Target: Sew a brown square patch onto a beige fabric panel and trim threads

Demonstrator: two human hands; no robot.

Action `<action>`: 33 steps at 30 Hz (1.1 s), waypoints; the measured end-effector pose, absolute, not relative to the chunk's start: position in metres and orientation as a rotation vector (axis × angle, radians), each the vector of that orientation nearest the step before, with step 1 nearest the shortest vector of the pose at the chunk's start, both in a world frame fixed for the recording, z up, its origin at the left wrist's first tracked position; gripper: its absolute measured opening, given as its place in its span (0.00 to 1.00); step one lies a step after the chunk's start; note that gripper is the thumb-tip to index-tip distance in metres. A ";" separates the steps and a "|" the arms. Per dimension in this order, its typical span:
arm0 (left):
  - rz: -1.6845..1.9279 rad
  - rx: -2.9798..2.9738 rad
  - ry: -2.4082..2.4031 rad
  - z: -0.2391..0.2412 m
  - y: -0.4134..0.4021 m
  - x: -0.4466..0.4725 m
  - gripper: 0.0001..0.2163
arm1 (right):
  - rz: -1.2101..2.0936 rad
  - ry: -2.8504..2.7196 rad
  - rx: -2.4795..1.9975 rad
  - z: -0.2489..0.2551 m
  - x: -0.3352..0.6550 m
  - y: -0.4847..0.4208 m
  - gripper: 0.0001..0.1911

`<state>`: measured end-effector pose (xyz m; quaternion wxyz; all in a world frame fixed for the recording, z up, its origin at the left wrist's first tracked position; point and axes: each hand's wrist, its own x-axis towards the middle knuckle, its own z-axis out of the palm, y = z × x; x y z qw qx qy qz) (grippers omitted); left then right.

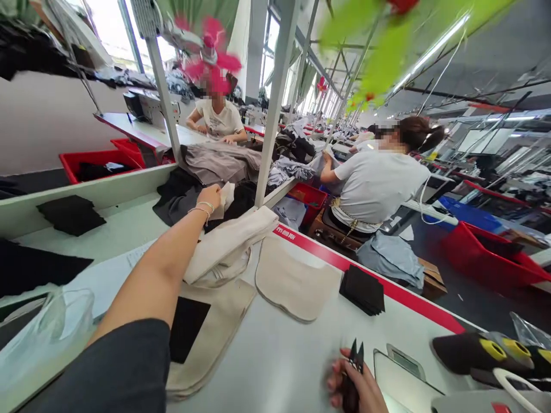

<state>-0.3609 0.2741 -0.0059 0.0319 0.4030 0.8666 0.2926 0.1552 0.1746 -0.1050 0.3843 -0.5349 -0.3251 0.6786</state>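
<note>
My left hand, with bracelets at the wrist, is stretched to the far side of the table. Its fingers are closed on a small cream fabric piece, above dark folded cloth. Thread snips, blades pointing up, are in my right hand near the front edge. Between the hands lie a folded cream strip, a stack of curved beige panels and beige fabric with a black patch on it. Square black pieces are stacked to the right.
A white post rises from the table's far edge. Thread cones and a sewing machine part stand at right. A plastic bag lies at left. Two co-workers sit beyond, one in a white shirt. Red bins stand on the floor.
</note>
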 end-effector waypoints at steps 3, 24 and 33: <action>1.059 1.472 2.609 0.025 0.266 -0.324 0.17 | 1.754 -0.777 -1.324 -0.098 0.153 0.172 0.36; 1.004 1.670 1.327 -0.043 0.168 -0.043 0.19 | 1.779 -0.955 -0.973 -0.065 0.168 0.161 0.14; 0.871 1.245 0.953 -0.060 0.152 -0.032 0.23 | 1.436 -1.233 -1.144 -0.078 0.172 0.172 0.14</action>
